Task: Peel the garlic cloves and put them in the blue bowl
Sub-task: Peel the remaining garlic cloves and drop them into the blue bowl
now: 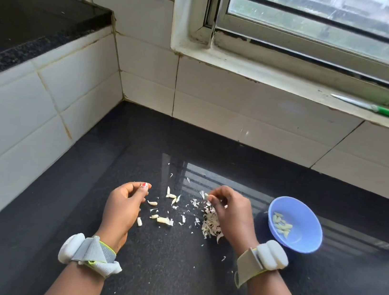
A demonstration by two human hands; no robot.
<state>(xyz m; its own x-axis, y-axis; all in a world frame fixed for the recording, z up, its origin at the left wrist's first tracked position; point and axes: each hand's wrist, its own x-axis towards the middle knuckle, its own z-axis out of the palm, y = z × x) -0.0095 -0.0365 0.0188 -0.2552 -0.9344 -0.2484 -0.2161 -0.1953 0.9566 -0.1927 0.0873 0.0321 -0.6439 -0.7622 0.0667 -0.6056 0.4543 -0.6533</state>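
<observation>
Mid-peel: cloves and skins on dark tabletop (171, 269), bowl at right.

Tabletop black, glossy, tiled wall far side; a green-handled knife (374, 107) lies unused on the far sill. Blue bowl (305, 243) sits just right of the right hand (231, 217), near for dropping; a few peeled cloves (282, 226) inside. Skin pile (210, 224) heaped under right hand, likely kept apart from the loose cloves (165, 220) scattered between the hands. Right hand pinches a scrap of skin (203, 194) at fingertips. Left hand (125, 202) curled, fingertips pressed together, seemingly on a small clove; cannot tell for sure.
</observation>
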